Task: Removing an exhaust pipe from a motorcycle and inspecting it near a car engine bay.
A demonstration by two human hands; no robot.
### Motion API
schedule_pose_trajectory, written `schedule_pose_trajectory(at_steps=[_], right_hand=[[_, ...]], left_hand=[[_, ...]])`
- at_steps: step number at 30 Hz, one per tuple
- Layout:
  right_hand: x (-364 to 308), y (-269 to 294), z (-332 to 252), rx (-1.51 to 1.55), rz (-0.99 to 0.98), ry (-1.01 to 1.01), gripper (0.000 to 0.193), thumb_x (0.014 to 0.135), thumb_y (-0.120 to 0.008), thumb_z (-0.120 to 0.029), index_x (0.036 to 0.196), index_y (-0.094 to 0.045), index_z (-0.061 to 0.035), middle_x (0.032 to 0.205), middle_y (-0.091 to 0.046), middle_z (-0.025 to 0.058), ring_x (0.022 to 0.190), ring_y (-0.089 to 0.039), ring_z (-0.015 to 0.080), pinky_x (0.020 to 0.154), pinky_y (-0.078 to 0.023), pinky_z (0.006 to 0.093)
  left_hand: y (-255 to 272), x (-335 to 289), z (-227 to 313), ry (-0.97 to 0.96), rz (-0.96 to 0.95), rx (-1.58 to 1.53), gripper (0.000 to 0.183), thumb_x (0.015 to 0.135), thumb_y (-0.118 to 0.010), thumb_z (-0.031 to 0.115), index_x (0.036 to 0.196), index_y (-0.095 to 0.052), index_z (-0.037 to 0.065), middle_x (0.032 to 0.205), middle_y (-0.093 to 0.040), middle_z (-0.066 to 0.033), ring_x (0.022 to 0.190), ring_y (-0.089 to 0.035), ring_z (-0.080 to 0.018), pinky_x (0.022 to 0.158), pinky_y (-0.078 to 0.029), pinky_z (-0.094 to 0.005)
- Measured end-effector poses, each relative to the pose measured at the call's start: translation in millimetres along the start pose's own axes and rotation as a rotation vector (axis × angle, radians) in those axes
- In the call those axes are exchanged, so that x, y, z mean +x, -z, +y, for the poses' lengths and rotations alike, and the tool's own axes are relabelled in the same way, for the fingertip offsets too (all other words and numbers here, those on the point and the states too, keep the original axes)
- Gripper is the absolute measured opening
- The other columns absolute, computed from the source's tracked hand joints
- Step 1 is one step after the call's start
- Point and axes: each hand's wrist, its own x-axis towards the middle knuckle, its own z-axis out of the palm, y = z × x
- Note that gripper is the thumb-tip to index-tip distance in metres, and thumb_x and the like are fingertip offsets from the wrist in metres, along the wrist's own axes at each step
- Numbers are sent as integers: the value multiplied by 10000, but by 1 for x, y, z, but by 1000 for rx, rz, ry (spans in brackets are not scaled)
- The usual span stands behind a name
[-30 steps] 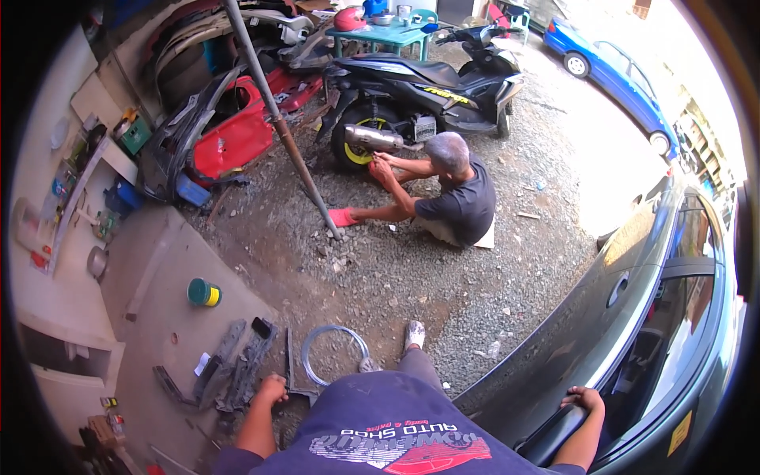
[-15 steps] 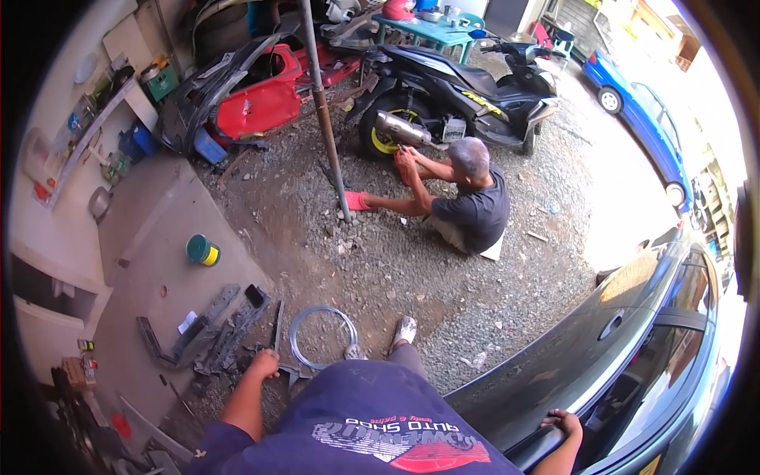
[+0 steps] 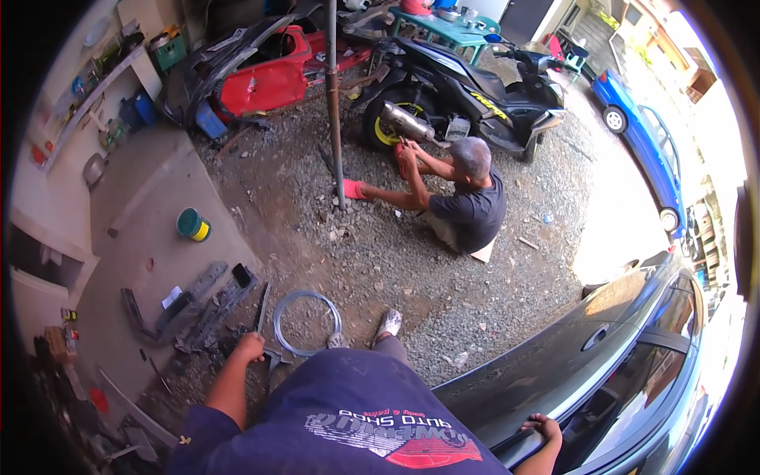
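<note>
Just below my right grip [image 3: 543,427] sits the dark car's [image 3: 514,381] side mirror [image 3: 518,448], likely stiff, smooth and slippery, best cupped around its outer edge. My left grip [image 3: 250,347] curls; I can't tell whether either holds anything.

1 fisheye view looks down from the head, close above a purple printed shirt [image 3: 340,419]. It faces loose grey gravel [image 3: 471,313].
</note>
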Motion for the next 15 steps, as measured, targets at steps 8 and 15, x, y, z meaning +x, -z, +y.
schedule_pose_trajectory(at_steps=[8,15], right_hand=[[-1,-2,0,-6,15,7,311,1072,-446,-275,1169,-575,-10,1019,-715,257,892,-714,421,836,-613,538],[-1,0,0,-10,15,10,308,1071,-448,-274,1169,-575,-11,1020,-715,256,891,-714,421,832,-613,540]], left_hand=[[-9,-9,6,13,14,-25,224,1038,-521,209,1088,-678,59,811,-749,-147,627,-749,-260,506,-531,-395],[-10,-5,4,-18,24,-5,270,1044,-509,221,1039,-690,20,796,-748,-158,593,-743,-259,504,-545,-399]])
